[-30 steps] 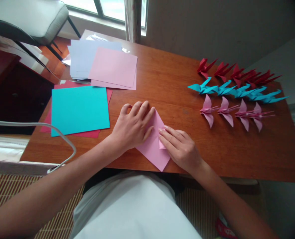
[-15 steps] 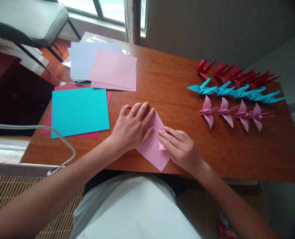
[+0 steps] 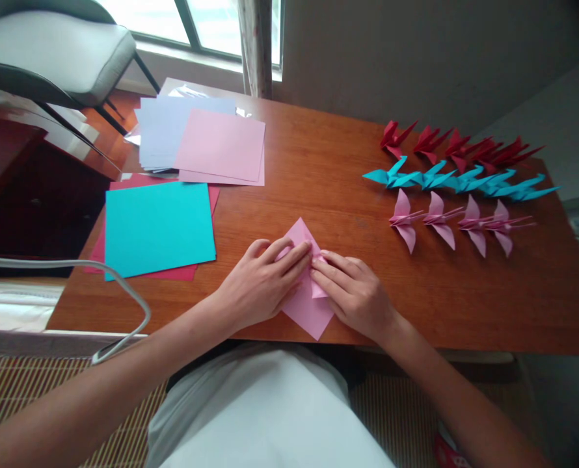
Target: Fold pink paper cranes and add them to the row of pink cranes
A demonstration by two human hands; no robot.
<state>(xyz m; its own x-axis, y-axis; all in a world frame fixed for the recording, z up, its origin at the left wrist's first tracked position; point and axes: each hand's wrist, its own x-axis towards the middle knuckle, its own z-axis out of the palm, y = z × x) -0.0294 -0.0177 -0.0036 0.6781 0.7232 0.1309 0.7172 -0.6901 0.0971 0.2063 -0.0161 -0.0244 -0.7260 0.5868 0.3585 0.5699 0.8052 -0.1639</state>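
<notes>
In the head view, the folded pink sheet (image 3: 309, 313) lies near the front edge of the table (image 3: 309, 169), its middle hidden by both hands. The left hand (image 3: 265, 283) and right hand (image 3: 355, 292) rest their fingers on it; whether either pinches, I cannot tell. A white cable (image 3: 136, 296) crosses before the turquoise paper (image 3: 162, 227) at left; red cranes (image 3: 458, 148), turquoise cranes (image 3: 466, 183) and pink cranes (image 3: 473, 224) stand well apart, right
</notes>
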